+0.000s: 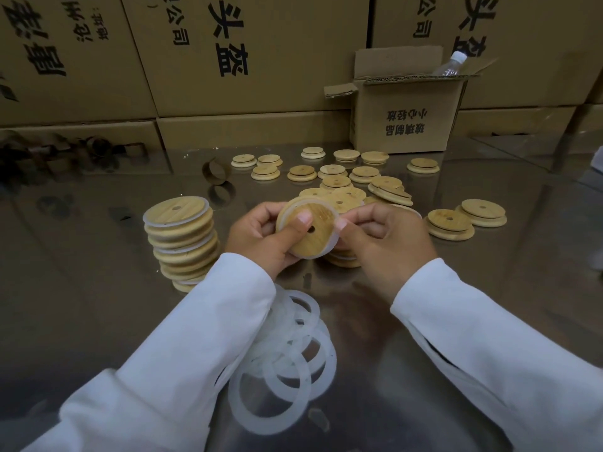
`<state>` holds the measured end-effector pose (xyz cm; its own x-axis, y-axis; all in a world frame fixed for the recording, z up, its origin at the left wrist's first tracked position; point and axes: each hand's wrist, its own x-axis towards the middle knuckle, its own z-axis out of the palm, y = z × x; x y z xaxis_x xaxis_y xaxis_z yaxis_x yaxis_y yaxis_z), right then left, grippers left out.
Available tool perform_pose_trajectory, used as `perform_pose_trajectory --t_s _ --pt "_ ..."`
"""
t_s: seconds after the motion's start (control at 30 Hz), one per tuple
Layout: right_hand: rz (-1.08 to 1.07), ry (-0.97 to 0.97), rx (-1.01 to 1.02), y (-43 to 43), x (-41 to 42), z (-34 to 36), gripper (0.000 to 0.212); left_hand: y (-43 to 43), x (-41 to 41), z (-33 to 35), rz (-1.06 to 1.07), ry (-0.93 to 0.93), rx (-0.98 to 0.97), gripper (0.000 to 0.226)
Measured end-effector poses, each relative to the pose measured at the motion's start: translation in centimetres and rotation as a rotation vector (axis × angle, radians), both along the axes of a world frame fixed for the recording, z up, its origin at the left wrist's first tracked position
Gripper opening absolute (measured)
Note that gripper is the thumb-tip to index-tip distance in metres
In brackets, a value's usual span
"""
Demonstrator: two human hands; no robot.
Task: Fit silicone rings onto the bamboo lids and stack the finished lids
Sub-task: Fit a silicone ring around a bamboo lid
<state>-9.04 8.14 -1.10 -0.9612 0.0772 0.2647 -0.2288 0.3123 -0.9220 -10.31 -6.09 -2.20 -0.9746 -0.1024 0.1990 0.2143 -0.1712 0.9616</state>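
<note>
Closest in, a loose pile of white silicone rings [287, 357] lies overlapping on the shiny metal table [98, 305], partly under the left sleeve [182, 353]. The right sleeve [483, 347] comes in from the other side.

Just beyond, both hands hold one bamboo lid [315, 247] tilted up above the table. The left hand [257, 238] grips it, thumb pressed on the wooden face beside the small centre hole and fingers curled behind the rim. The right hand [386, 239] pinches the lid's right edge between thumb and forefinger, where a white ring [330, 244] runs round the rim.

Left of the hands stands a leaning stack of finished lids [181, 238], white rings showing between the layers. A shorter stack [344, 260] sits under the held lid.

Farther back, bare lids [365, 173] lie scattered singly and in small heaps, with a cardboard hoop [216, 171] to their left.

Behind them stands an open small box [404, 122] with a plastic bottle [452, 65] poking out, against a wall of big printed cartons [244, 60].
</note>
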Motion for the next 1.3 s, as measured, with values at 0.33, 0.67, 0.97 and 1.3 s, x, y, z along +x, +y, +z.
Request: perform_pose_trajectory --t_s 0.33,0.67,0.97,1.3 --pt "-0.074 0.125 0.198 -0.1 -0.5 -0.9 0.013 0.0 -0.1 -0.1 -0.066 -0.060 -0.161 0.011" --pt "-0.043 0.068 0.106 -0.1 -0.6 -0.4 0.022 -0.1 -0.1 -0.2 -0.113 -0.048 -0.176 0.011" --pt "0.009 0.004 -0.044 -0.3 -0.7 -0.3 0.016 -0.3 -0.3 -0.2 -0.080 -0.015 -0.138 0.009" --pt "0.063 -0.101 -0.066 -0.2 -0.5 -0.3 0.015 -0.6 -0.4 -0.2 -0.042 -0.009 -0.127 0.007"
